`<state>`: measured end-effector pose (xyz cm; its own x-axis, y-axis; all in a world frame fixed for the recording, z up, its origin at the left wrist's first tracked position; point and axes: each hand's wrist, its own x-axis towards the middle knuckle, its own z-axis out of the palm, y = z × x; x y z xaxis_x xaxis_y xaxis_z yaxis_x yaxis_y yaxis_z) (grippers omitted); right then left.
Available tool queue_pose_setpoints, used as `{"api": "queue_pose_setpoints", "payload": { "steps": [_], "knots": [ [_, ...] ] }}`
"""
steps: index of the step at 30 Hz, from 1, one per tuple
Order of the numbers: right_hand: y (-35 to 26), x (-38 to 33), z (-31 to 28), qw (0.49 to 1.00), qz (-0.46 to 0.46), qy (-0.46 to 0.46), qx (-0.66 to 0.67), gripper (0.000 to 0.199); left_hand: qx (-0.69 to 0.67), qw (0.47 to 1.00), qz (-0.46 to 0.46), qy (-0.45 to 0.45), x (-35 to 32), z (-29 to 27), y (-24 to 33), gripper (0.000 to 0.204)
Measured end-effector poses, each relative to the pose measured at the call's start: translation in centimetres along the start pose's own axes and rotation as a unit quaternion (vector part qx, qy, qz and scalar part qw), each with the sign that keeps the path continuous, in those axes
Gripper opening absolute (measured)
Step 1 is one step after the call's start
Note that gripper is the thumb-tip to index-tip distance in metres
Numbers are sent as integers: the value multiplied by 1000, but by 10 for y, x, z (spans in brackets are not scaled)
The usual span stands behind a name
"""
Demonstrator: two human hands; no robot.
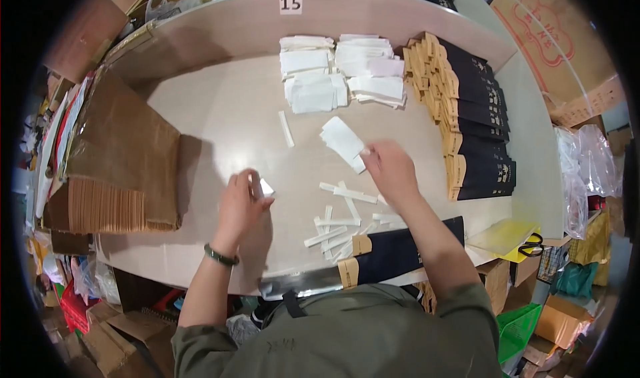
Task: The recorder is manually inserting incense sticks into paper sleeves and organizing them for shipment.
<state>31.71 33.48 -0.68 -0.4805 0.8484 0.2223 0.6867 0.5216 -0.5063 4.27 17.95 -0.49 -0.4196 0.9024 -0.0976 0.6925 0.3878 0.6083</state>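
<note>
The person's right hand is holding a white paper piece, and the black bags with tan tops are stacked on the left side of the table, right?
Not quite. The right hand does hold a white paper piece, but the black bags with tan tops are stacked on the right side of the table, as the head view shows. The stack on the left is brown paper bags.

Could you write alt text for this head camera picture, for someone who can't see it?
Seen from above, a person's right hand holds a small stack of white slips while the left hand pinches a small white piece over a pale table. White strips, white stacks, dark sleeves and brown paper lie around.
</note>
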Motion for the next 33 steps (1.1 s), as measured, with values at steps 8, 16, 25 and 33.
{"api": "queue_pose_setpoints", "payload": {
  "steps": [8, 16, 25, 33],
  "knots": [
    [0, 26, 28, 997, 57, -42, 19, 18, -53, 998, 43, 15, -68, -9, 12, 31],
    [-4, 17, 25, 992, 111, -54, 32, 18, 31, 970, 206, 123, -173, 39, -7, 21],
    [-3, 4, 17, 993, 113, -21, -30, 18, 110, 960, 245, 82, -139, 27, 5, 38],
    [-15, -5, -7, 998, -33, 50, 5, 12, 180, 905, -25, 386, -90, -121, -97, 33]
  ]
}}
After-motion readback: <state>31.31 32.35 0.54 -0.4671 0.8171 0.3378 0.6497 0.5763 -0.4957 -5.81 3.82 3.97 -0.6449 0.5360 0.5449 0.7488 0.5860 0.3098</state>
